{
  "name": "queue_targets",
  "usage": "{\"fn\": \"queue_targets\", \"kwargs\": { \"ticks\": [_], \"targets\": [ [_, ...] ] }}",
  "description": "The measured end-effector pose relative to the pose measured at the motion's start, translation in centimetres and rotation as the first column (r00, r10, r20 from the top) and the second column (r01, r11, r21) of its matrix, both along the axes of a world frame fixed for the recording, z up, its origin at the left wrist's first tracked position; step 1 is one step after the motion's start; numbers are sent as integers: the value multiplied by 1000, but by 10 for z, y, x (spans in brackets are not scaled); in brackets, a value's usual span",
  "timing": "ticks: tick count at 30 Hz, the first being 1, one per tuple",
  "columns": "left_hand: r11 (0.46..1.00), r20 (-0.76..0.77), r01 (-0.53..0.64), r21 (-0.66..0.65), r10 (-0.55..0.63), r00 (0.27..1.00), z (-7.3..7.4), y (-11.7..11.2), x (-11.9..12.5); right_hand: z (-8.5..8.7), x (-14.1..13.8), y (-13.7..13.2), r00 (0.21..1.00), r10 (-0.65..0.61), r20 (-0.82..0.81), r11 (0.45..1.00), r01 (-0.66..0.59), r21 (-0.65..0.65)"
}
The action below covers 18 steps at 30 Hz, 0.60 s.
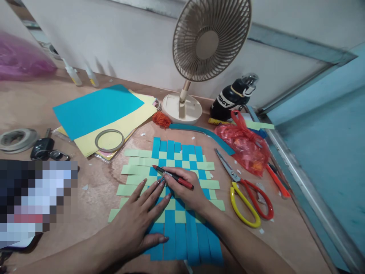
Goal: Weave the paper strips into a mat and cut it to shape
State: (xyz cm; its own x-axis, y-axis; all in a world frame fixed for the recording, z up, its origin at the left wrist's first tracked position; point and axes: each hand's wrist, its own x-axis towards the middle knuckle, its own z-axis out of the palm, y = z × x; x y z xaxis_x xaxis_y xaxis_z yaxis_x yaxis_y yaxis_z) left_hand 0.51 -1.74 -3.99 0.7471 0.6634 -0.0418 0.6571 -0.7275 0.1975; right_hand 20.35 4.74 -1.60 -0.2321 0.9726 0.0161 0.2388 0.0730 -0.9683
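"where's the left hand [137, 217]?"
"flat on the woven paper mat [170, 232], fingers spread, holding nothing."
"and the right hand [185, 192]?"
"curled closed around a red marker [178, 180], its tip above the mat's blue and green strips."
"room to move?"
"some bare desk [242, 239] right of the mat, then scissors [225, 165]; a curved blue paper strip [199, 133] lies past the far edge."

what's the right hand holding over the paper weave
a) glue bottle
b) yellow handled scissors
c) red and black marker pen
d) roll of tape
c. The right hand holds the red and black marker pen in its fingers, just above the blue and green paper weave.
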Motion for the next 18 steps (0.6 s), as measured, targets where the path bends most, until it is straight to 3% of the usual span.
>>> {"fn": "queue_targets", "kwargs": {
  "ticks": [18],
  "targets": [
    [1000,15,-1,9,1,1000,1,1,0,-3,13,8,993,-108,50,994,107,22]
  ]
}}
